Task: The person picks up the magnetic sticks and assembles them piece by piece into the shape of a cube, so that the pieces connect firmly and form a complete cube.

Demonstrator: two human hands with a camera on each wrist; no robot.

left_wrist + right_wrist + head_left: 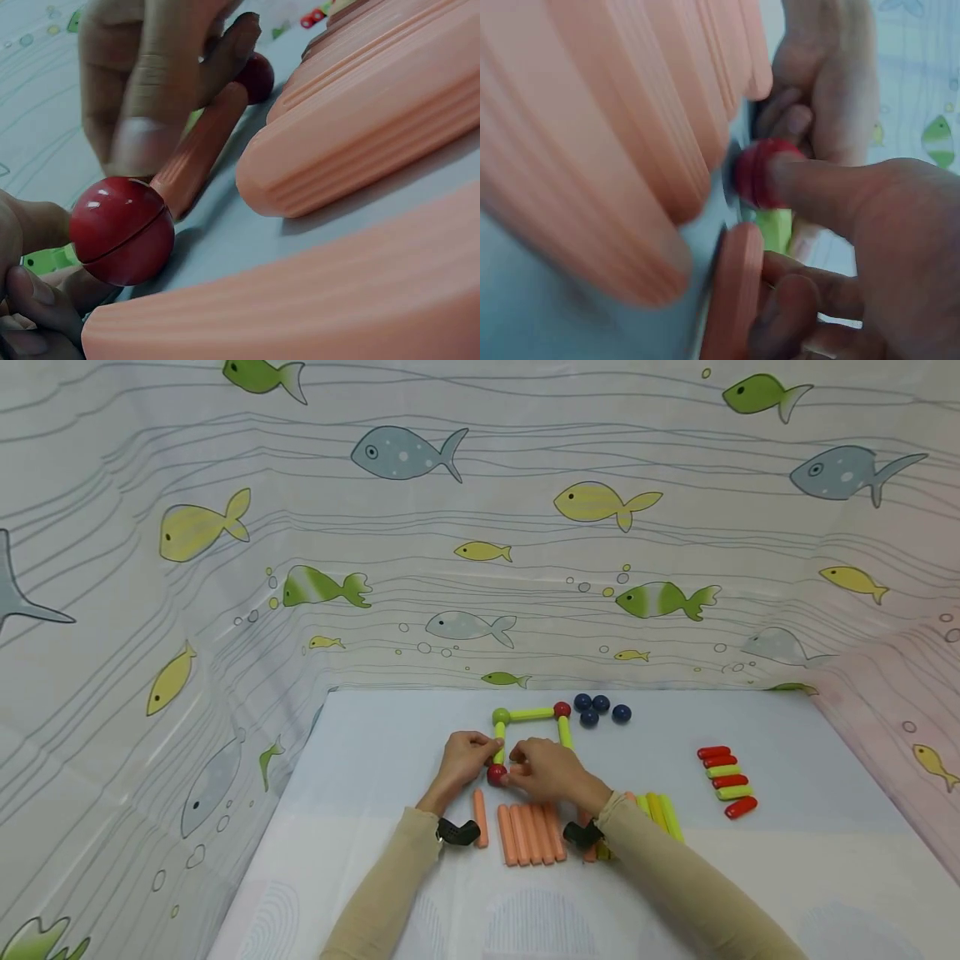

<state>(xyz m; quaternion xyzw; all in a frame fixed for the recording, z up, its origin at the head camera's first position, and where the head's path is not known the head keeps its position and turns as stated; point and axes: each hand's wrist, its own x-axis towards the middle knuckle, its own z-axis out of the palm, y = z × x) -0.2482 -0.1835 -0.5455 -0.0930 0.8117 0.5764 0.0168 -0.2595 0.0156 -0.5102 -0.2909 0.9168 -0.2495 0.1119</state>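
At the near left corner of a stick-and-ball frame sits a red ball (497, 774), joined to a yellow-green rod (499, 732). My left hand (467, 758) pinches that rod close to the ball. Across from it, my right hand (551, 768) touches the ball with its thumb. Its other fingers curl by an orange rod (204, 150), whose end meets or nearly meets the ball. Past that rod's far end a second red ball (257, 79) shows. A green ball (501, 716) and another red ball (562, 710) form the frame's far corners.
Loose orange rods (531, 835) lie side by side nearest me, with a single orange rod (481, 818) to their left. Yellow-green rods (670, 817) are partly behind my right arm. Dark blue balls (589, 718) stand at the back; short red and yellow-green pieces (731, 781) lie right.
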